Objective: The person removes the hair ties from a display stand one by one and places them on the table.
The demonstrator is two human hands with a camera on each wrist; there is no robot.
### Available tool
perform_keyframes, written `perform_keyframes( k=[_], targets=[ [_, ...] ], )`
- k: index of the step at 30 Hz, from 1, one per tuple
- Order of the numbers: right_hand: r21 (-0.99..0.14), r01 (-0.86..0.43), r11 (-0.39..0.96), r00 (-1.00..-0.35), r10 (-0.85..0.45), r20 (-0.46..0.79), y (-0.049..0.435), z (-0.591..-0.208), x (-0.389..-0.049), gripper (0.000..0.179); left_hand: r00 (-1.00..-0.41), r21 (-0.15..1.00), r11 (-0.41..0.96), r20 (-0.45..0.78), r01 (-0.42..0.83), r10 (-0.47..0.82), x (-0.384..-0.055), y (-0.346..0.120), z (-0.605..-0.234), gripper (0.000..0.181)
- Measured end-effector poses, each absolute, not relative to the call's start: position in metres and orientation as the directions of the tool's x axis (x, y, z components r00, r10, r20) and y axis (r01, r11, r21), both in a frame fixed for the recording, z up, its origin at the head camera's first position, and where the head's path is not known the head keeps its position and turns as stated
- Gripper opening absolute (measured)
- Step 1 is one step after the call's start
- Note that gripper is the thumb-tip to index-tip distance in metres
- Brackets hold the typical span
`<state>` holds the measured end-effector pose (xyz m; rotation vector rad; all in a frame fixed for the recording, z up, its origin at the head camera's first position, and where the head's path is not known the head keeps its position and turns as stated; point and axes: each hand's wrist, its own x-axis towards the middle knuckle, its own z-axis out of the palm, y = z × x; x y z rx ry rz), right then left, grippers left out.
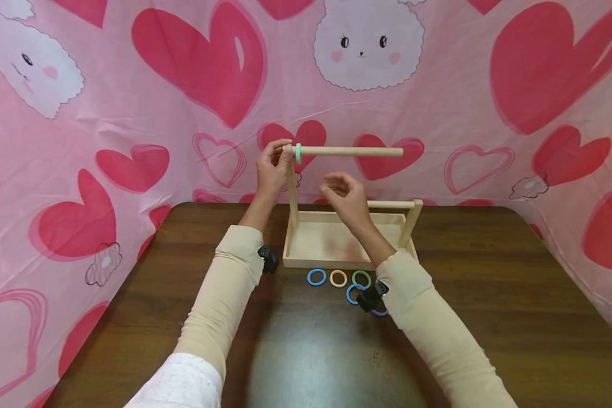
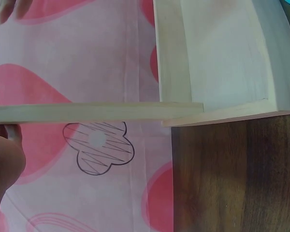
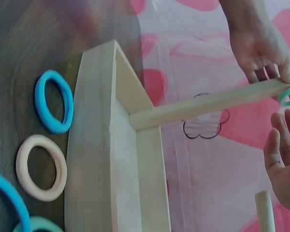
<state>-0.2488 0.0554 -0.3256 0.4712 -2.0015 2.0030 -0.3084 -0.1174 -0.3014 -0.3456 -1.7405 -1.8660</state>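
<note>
A light wooden stand with a tray base (image 1: 331,264) has a tall left post (image 1: 293,192) that carries an upper rod (image 1: 357,151). A mint green ring (image 1: 298,153) hangs on that rod close to its left end. At the top of the post, my left hand (image 1: 274,167) pinches the wood between thumb and fingers, right beside the ring. My right hand (image 1: 348,198) is held below the rod with relaxed, slightly bent fingers and nothing in them; it hides part of the lower rod (image 1: 392,204). In the right wrist view its fingertips are near the mint ring (image 3: 288,96).
In front of the tray lie a blue ring (image 1: 317,277), a beige ring (image 1: 338,278), a green ring (image 1: 361,278) and another blue ring (image 1: 354,294). A purple-blue ring (image 1: 381,312) is partly hidden by the right wrist camera. A shorter right post (image 1: 411,224) supports the lower rod.
</note>
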Motion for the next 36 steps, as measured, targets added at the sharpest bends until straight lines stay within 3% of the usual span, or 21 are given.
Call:
perform_keyframes(
  k=[10,27,36],
  targets=[
    [-0.885,-0.455,-0.095,-0.890,0.044,0.453,0.032,-0.322,-0.255,0.025,-0.807,0.829,0.007,0.545,0.558,-0.228,-0.307,-0.118,-0.303,0.020],
    [-0.886,-0.460,-0.064,-0.886,0.106,0.452,0.012,-0.322,-0.272,0.034,-0.809,0.829,0.000,0.546,0.560,-0.215,-0.308,-0.117,-0.302,0.022],
    [-0.888,-0.460,-0.010,-0.880,0.135,0.455,0.006,-0.320,-0.275,0.027,-0.806,0.828,0.006,0.548,0.561,-0.223,-0.308,-0.117,-0.302,0.021]
  ],
)
